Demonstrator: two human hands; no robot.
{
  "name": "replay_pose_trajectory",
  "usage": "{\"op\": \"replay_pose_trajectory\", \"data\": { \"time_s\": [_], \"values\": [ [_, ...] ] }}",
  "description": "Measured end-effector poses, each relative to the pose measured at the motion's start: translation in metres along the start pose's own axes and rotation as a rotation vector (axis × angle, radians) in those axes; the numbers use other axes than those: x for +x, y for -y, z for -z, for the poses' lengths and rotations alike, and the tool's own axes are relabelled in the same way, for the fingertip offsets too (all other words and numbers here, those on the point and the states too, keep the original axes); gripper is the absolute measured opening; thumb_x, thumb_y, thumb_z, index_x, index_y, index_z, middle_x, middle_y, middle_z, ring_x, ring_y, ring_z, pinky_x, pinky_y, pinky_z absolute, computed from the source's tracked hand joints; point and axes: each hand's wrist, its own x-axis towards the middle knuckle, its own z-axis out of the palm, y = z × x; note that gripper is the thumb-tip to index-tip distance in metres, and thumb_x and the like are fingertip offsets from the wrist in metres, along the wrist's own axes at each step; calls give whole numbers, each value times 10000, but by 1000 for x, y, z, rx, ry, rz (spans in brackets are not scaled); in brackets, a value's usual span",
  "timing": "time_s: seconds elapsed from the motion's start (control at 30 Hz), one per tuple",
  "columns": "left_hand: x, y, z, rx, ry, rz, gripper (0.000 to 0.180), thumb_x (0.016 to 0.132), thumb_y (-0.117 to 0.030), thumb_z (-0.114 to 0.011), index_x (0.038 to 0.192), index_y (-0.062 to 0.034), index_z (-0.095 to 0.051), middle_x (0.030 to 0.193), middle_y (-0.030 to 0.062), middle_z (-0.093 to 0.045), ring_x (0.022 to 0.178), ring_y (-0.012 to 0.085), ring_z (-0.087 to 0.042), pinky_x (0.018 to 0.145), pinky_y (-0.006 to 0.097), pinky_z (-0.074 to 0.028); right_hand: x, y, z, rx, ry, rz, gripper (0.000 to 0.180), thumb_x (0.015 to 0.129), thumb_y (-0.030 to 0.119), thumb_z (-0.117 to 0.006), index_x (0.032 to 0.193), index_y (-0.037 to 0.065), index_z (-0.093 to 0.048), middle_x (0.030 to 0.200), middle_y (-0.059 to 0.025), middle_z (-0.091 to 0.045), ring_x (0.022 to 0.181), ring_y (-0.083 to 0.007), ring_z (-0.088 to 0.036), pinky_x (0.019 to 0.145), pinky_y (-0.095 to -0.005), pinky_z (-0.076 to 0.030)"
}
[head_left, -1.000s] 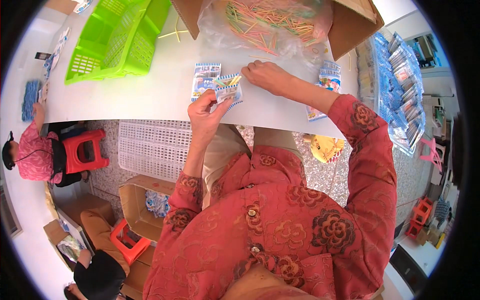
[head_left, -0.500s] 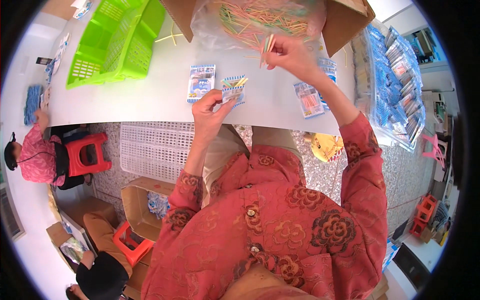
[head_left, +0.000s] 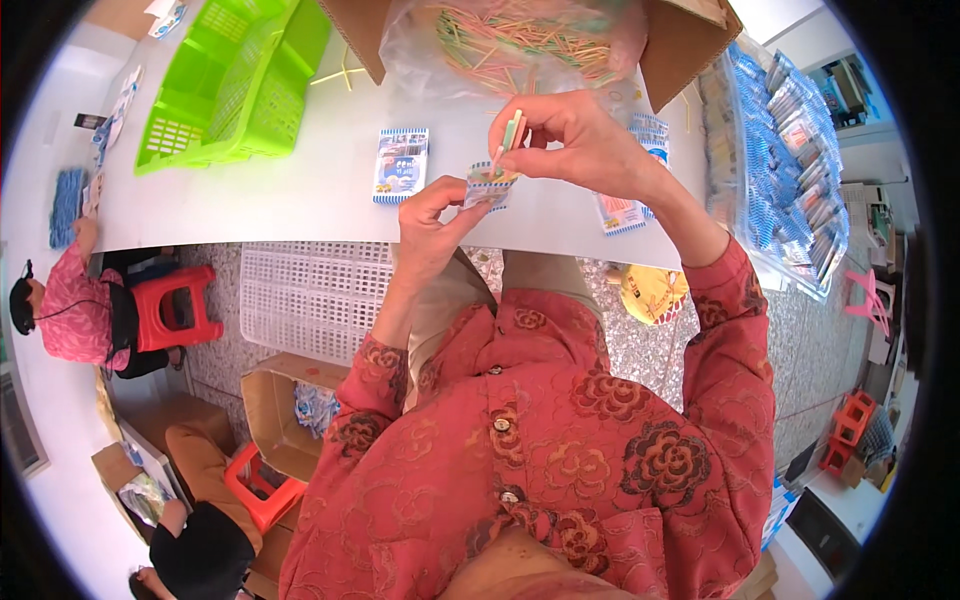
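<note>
Moved: right hand (head_left: 575, 145) has come down from the bag of sticks (head_left: 510, 40) to the packet.
Right grip: pinched on a few coloured sticks (head_left: 511, 132), tips at the packet's mouth.
Left grip: left hand (head_left: 430, 225) clamped on the small packet (head_left: 488, 186), above the white table (head_left: 290, 190) edge.

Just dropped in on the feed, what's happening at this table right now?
A person in a red floral shirt is at a white table. The left hand holds a small striped packet open end up, and the right hand pinches a few thin coloured sticks just above its mouth. A clear bag of the same sticks sits in a cardboard box beyond, with another packet and a green basket to the left.
</note>
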Motion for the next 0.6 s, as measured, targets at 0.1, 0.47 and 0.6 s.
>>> {"op": "replay_pose_trajectory", "data": {
  "time_s": [0.1,0.47,0.6],
  "values": [
    [1,-5,-2,-33,-21,35,130,760,23,-684,889,8,-671,827,46,-649,737,98,-589,649,233,-455,4,3,-4,-137,8,25,62,848,99,-636,901,67,-635,764,52,-594,665,-24,-493,563,-191,-381],
    [4,-2,-1,-127,-30,81,144,774,-8,-688,916,8,-668,836,26,-642,751,83,-580,673,227,-455,11,-16,-12,-122,-102,178,265,864,97,-604,1128,69,-602,1157,-47,-588,1083,-144,-521,932,-305,-397],
    [5,-5,-2,-193,-40,115,184,799,-18,-673,980,11,-662,869,7,-644,787,73,-579,711,220,-462,12,-16,-16,-141,18,139,327,929,148,-512,1243,61,-534,1211,-66,-563,1113,-171,-511,939,-310,-397]
  ]
}}
